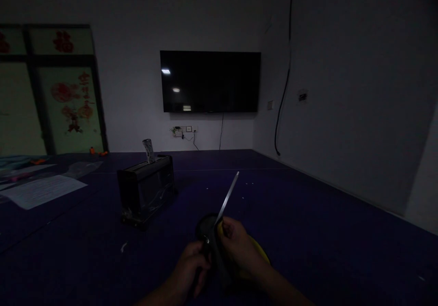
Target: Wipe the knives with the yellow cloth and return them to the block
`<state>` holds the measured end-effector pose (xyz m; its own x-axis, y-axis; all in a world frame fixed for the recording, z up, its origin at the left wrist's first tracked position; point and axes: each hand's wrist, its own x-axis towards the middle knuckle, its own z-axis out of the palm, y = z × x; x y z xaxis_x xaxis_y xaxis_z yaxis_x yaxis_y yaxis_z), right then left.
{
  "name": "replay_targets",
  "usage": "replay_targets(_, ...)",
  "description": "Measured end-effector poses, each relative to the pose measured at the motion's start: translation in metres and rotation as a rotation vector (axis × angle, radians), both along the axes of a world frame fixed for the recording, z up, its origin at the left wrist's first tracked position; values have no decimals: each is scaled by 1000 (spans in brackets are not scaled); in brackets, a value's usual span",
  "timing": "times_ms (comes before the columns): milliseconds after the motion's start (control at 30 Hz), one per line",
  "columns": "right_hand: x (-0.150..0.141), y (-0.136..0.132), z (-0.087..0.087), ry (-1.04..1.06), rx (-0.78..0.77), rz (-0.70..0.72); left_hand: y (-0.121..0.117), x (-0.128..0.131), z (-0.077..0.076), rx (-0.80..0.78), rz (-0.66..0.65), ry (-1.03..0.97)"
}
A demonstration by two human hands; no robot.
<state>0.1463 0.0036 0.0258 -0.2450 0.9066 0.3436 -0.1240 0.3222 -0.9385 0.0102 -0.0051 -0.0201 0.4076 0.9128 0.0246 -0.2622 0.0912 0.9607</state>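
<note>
The room is dim. My left hand and my right hand are closed together low in the middle, over a dark blue surface. Between them they grip a dark round object with a yellow part, which I cannot make out clearly. A thin silver blade or strip sticks up and to the right from the hands. Which hand holds the blade is hard to tell.
A dark box-shaped device with a clear piece poking from its top stands ahead on the left. Sheets of paper and plastic wrap lie at far left. A black wall screen and a dangling cable are beyond.
</note>
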Motion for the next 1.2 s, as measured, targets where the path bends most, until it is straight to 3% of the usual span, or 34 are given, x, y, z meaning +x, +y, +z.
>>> replay_targets(433, 3, 4, -4, -26, 23, -17, -2, -1, -1, -16, 41, 16)
replay_targets(800, 11, 10, -4, -23, 107, 120, -2, -1, -1, -30, 52, 20)
replay_targets(1200, 11, 11, -5, 37, 82, 161, -3, 0, 1, -5, 58, 29)
